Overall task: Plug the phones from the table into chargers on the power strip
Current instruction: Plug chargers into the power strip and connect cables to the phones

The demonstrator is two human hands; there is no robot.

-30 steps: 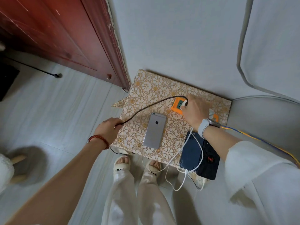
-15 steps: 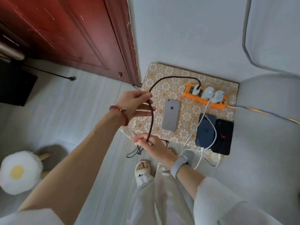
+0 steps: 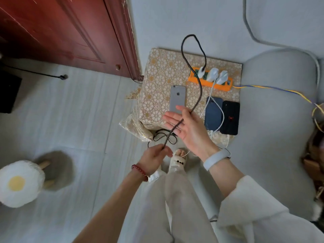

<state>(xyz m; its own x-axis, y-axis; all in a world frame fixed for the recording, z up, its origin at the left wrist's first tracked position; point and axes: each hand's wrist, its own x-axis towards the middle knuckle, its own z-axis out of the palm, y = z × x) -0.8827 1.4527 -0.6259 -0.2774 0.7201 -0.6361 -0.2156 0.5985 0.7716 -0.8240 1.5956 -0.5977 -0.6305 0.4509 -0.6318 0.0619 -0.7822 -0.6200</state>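
A small table with a gold floral cloth carries an orange power strip with three white chargers plugged in. A silver phone lies face down with no cable in it. A blue phone and a black phone lie at the right, with white cables running over them. A black braided cable runs from the left charger, loops up, then crosses my right hand, which is open, palm up. My left hand pinches the same cable lower down, below the table's front edge.
A red wooden door stands at the left of the table. A grey sofa borders its right side. A fried-egg shaped stool sits on the floor at the lower left. Loose cable loops hang off the table's front.
My left hand has dropped from above the table to below its front edge, sliding along the black cable. My right hand has risen and opened under the cable.
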